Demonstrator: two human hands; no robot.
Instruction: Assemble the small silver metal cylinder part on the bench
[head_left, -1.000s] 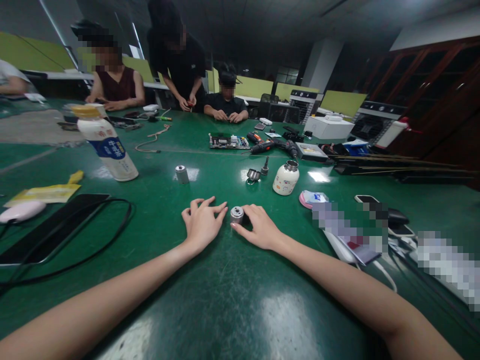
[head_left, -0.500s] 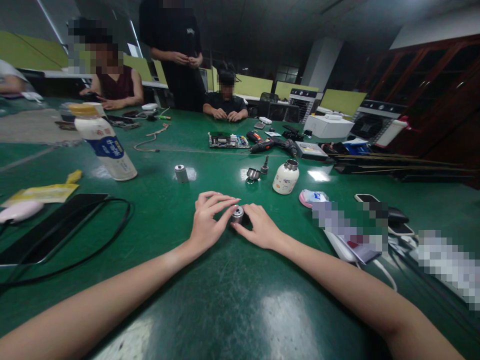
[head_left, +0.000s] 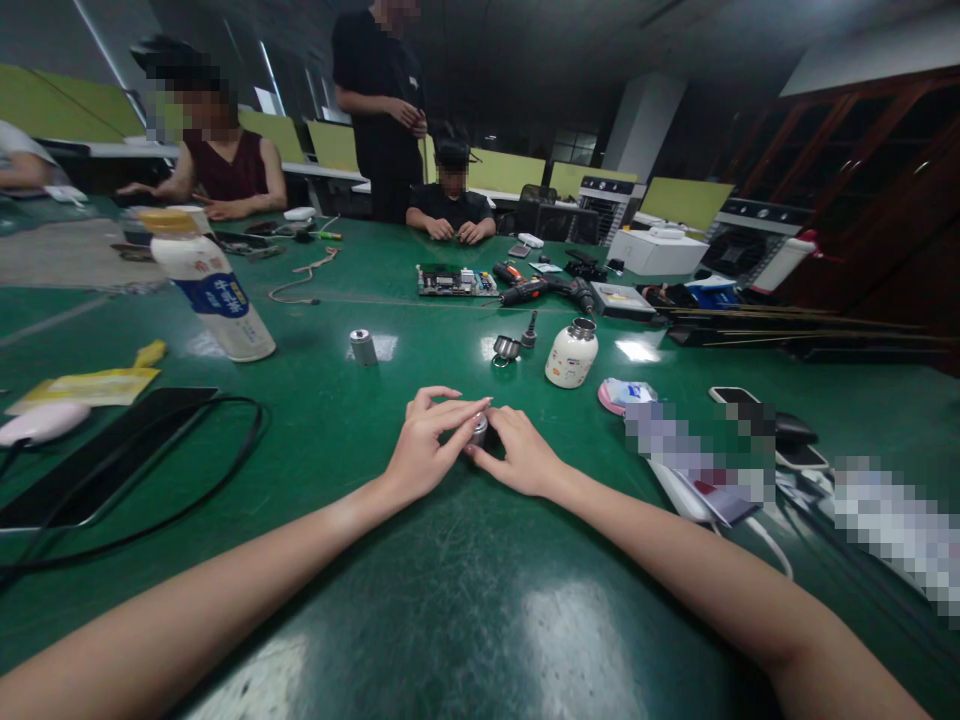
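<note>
A small silver cylinder that looks like an electric motor (head_left: 480,430) stands on the green table between my hands. My right hand (head_left: 523,455) grips it from the right, thumb at the near side and fingers curled behind. From the left, my left hand (head_left: 429,440) reaches over its top, with long fingers laid close together and the thumb against the side. Those fingers hide most of the top face. A second, similar silver motor (head_left: 363,348) stands upright by itself, farther off to the left.
Beyond my hands are a cream flask (head_left: 571,355), a steel cap (head_left: 506,348), power drills (head_left: 525,291) and a circuit board (head_left: 456,281). At left stand a drink bottle (head_left: 214,290) and a black tablet (head_left: 112,455) with a cable. Phones (head_left: 739,402) lie right. Other people sit or stand across the table.
My left hand has shifted slightly right, and its fingers now cover more of the motor's top. My right hand stays in place. The standing person behind the table has moved right.
</note>
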